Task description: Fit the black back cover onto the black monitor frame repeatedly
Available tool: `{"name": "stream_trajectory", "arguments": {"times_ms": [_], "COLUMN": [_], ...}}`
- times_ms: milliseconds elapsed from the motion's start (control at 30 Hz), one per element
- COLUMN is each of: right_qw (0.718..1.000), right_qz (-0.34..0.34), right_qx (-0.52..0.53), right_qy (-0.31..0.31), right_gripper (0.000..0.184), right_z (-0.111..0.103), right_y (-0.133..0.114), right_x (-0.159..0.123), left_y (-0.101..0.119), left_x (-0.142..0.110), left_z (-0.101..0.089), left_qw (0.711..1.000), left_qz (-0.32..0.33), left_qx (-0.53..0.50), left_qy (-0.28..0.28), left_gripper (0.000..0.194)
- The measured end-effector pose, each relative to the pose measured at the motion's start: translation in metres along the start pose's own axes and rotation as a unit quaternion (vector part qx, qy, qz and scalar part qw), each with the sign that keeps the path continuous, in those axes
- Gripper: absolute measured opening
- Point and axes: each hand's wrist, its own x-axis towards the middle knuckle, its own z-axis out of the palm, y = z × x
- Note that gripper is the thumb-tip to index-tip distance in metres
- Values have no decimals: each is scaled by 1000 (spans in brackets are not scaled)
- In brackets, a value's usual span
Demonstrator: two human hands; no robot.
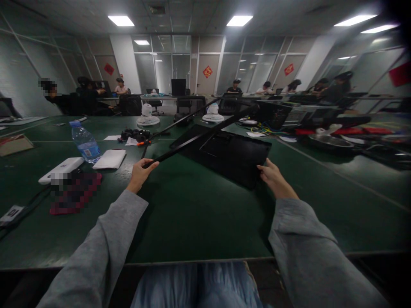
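My left hand [141, 174] pinches one corner of a thin black rectangular frame [195, 139], which looks like a monitor bezel. The frame is raised and tilted, its far end reaching up to the right above a flat black panel [234, 160]. That panel looks like a monitor's back or screen part, with a rectangular outline and a small dark piece on its upper face. My right hand [276, 177] grips the panel's near right corner, thumb on top and fingers curled at the edge. Whether frame and panel touch at the far side, I cannot tell.
On the green table [192, 226], a water bottle [85, 143], folded white cloth [109, 159] and white box-like device [61, 170] stand left. Beyond are black-and-orange parts [138, 136] and two white fans [148, 117]. Right are cables [266, 128] and a dark round pan [330, 143]. People sit farther back.
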Motion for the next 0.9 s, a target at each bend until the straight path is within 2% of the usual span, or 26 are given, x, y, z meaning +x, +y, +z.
{"name": "stream_trajectory", "arguments": {"times_ms": [133,267,367,433,467,500,567,633,700,767,900], "right_qw": [995,994,999,998,997,994,987,983,990,994,976], "right_qz": [86,69,25,7,6,12,37,41,7,-53,-171], "right_qx": [21,-10,-13,22,57,96,152,141,79,6,-127], "right_qy": [-52,-89,-16,51,59,42,-41,-110,-118,-98,-39], "right_gripper": [70,55,36,29,30,33,42,40,39,49,57], "right_z": [0,1,2,-1,-4,-6,-11,-12,-10,-6,3], "right_y": [-7,2,11,12,10,8,2,-1,0,5,19], "right_x": [-2,6,16,24,27,29,30,29,27,25,22], "left_y": [0,2,4,5,6,7,8,9,8,5,-5], "left_x": [0,-3,-6,-9,-10,-11,-12,-13,-12,-11,-5], "left_z": [-1,0,1,2,3,3,5,7,7,7,6], "left_qw": [998,991,981,974,970,967,961,956,953,950,943], "left_qz": [31,66,102,130,142,153,173,189,198,200,209], "left_qx": [48,112,158,183,192,200,208,212,218,226,241], "left_qy": [-17,-35,-43,-45,-45,-47,-57,-69,-77,-82,-93], "left_gripper": [51,42,39,37,37,37,36,35,34,33,31]}}
